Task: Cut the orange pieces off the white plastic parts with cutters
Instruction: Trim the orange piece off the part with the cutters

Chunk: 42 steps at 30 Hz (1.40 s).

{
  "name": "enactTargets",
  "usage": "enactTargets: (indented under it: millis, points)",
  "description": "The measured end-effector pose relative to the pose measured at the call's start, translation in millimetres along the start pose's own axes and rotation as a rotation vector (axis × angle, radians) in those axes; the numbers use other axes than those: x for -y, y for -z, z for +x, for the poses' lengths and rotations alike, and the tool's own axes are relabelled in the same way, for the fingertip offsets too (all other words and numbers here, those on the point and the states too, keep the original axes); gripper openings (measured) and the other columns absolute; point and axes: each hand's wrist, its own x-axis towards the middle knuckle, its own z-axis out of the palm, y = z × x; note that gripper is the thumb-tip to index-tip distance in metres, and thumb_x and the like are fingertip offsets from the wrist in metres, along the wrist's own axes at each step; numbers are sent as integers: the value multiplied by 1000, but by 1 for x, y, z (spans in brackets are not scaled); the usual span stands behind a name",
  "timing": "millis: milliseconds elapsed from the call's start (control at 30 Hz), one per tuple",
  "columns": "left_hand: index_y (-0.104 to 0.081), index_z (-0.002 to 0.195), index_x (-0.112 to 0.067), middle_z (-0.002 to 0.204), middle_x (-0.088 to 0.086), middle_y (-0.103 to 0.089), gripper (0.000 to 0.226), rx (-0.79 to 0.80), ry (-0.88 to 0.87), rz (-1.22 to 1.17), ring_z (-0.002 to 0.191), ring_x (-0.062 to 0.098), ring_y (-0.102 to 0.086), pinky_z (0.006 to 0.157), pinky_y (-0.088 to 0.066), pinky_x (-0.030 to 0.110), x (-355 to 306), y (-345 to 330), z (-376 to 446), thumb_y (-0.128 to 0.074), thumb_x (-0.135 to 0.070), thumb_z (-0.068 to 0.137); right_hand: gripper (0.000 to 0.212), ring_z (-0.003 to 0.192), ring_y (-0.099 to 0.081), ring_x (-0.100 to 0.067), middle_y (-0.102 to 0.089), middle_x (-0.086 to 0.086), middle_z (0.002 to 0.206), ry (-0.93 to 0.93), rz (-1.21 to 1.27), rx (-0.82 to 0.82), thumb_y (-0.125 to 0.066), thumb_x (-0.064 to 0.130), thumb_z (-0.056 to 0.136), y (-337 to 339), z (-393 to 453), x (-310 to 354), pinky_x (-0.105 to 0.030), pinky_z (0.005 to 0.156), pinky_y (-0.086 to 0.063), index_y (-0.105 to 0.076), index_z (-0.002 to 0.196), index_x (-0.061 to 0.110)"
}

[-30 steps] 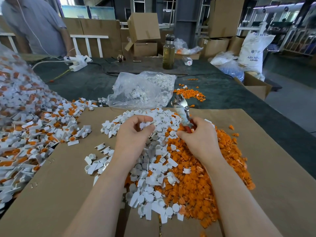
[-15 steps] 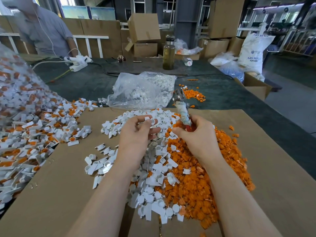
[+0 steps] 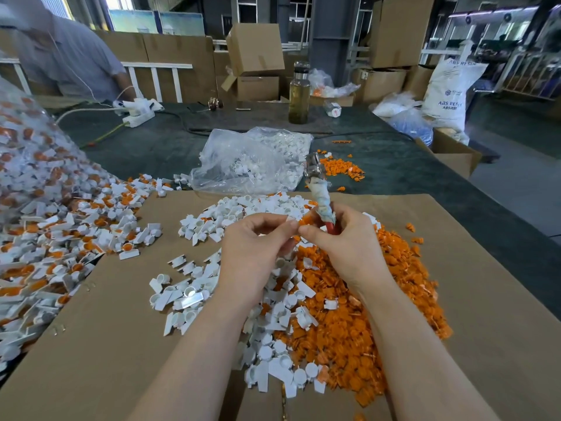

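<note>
We work over a sheet of brown cardboard laid on a dark green table. To our left, a large heap of uncut parts, white with orange still attached, spills out of a clear bag onto the table and the cardboard's edge. Directly beneath our hands lie two piles that meet: the orange pieces under and to the right of our right hand, and the trimmed white plastic parts under and to the left of our left hand. Beyond them a clear plastic bag holds more white parts, with a small scatter of orange bits just to its right.

Our right hand is curled around the cutters, gripping the red handles low down; the cloth-wrapped shaft and metal head point up and away from us. The jaws are too blurred to tell apart. Our left hand is curled too, its thumb and forefinger meeting our right fingertips on a small white and orange part, mostly hidden between them.
</note>
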Motion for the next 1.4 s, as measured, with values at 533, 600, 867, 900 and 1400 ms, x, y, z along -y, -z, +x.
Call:
enactTargets:
  millis: [533, 600, 867, 900, 1400]
  points:
    - [-72, 83, -5, 71, 11, -75, 5, 3, 69, -143, 68, 20, -74, 67, -62, 28, -1, -2, -2, -76, -3, 82, 11, 74, -60, 2, -65, 13, 77, 36, -291, -120, -69, 32, 88, -11, 0, -4, -8, 57, -43, -64, 92, 24]
    - [-73, 82, -6, 72, 11, -75, 4, -3, 58, -155, 69, 21, -74, 66, -61, 27, -2, -2, -2, -76, -3, 82, 10, 75, -61, 1, -65, 14, 79, 39, -297, -136, -69, 33, 88, -12, -1, -3, -10, 57, -45, -62, 92, 27]
    - [-75, 71, -15, 72, 11, -75, 16, -23, 2, -197, 71, 22, -75, 62, -58, 21, -3, -5, -4, -77, -1, 80, 12, 68, -60, -4, -63, 12, 75, 61, -265, -202, -70, 29, 88, -17, -3, 1, -24, 58, -50, -63, 93, 19]
    - [-75, 72, -15, 72, 9, -75, 16, -26, -13, -179, 71, 21, -75, 62, -57, 21, -3, -5, -4, -78, -2, 80, 12, 67, -59, -2, -61, 13, 73, 74, -267, -209, -70, 28, 88, -17, -4, 2, -19, 56, -46, -63, 91, 19]
    - [-74, 75, -20, 70, -1, -75, 12, -84, -127, 66, 73, 19, -74, 71, -62, 31, -2, -5, -2, -82, -11, 78, 17, 73, -59, 6, -58, 20, 73, 81, -318, -157, -72, 22, 86, -16, -4, 6, -7, 56, -42, -57, 88, 30]
